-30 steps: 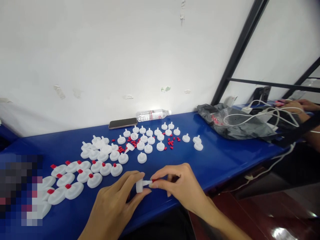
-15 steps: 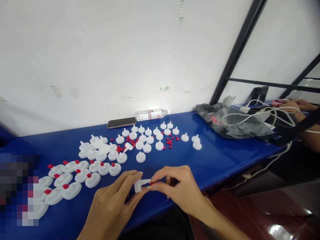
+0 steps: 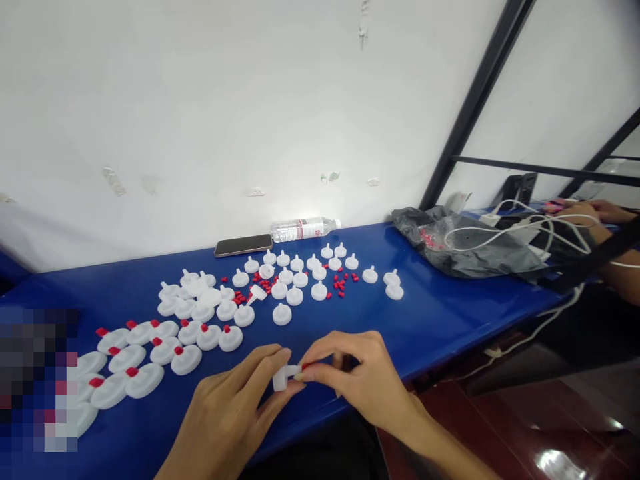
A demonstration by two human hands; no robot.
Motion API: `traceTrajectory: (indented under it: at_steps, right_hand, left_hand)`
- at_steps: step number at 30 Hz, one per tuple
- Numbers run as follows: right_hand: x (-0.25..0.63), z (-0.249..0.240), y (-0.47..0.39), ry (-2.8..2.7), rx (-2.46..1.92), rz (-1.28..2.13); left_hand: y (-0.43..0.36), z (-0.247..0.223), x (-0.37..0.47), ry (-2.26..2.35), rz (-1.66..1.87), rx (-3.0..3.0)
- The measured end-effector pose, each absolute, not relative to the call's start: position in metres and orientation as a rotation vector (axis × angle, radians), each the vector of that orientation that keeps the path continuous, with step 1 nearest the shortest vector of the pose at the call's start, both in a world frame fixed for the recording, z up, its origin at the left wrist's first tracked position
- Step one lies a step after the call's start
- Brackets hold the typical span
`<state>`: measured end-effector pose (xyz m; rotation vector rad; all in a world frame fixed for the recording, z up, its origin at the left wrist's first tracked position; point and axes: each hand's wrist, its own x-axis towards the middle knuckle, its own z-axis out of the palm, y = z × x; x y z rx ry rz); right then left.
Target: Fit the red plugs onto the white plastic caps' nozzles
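Near the table's front edge, my left hand (image 3: 240, 393) pinches a white plastic nozzle cap (image 3: 280, 380) by its round base, with the spout pointing right. My right hand (image 3: 350, 367) grips a small red tip cap (image 3: 305, 367) between thumb and fingers, at the end of that spout. How far the red cap sits on the spout is hidden by the fingertips. To the left lie several white caps with red tips (image 3: 144, 380). Beyond my hands stand several white caps without red tips (image 3: 282, 314), with loose red tip caps (image 3: 340, 285) scattered among them.
A phone (image 3: 243, 245) and a clear water bottle (image 3: 300, 229) lie along the wall. At the right are a black plastic bag (image 3: 480, 257), white cables (image 3: 480, 239) and a black metal frame (image 3: 470, 100). Another person's hands (image 3: 585, 213) show beyond the frame.
My left hand and the white nozzle cap have shifted slightly right, toward my right hand. Less of the spout shows between my hands now.
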<state>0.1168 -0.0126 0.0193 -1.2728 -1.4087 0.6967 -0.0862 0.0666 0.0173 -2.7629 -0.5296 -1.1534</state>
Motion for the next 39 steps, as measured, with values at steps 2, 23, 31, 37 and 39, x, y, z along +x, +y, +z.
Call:
traceTrajectory:
  at_steps: [2, 23, 31, 37, 39]
  right_hand:
    - [0.118, 0.022, -0.013, -1.410, -1.286, 0.741]
    - [0.118, 0.028, -0.016, -1.850, -1.451, 0.528]
    - [0.118, 0.025, -0.018, -1.873, -1.423, 0.517]
    - [0.119, 0.026, -0.018, -1.922, -1.432, 0.462]
    - [0.120, 0.026, -0.018, -1.939, -1.428, 0.453]
  left_hand:
    - [0.066, 0.016, -0.088, -0.520, -1.171, -2.740]
    - [0.060, 0.034, -0.080, -0.380, -1.011, -2.738]
    - [0.060, 0.023, -0.082, -0.442, -1.012, -2.899]
    - [0.057, 0.016, -0.086, -0.559, -0.985, -2.947]
    - [0.056, 0.015, -0.086, -0.609, -0.958, -2.990]
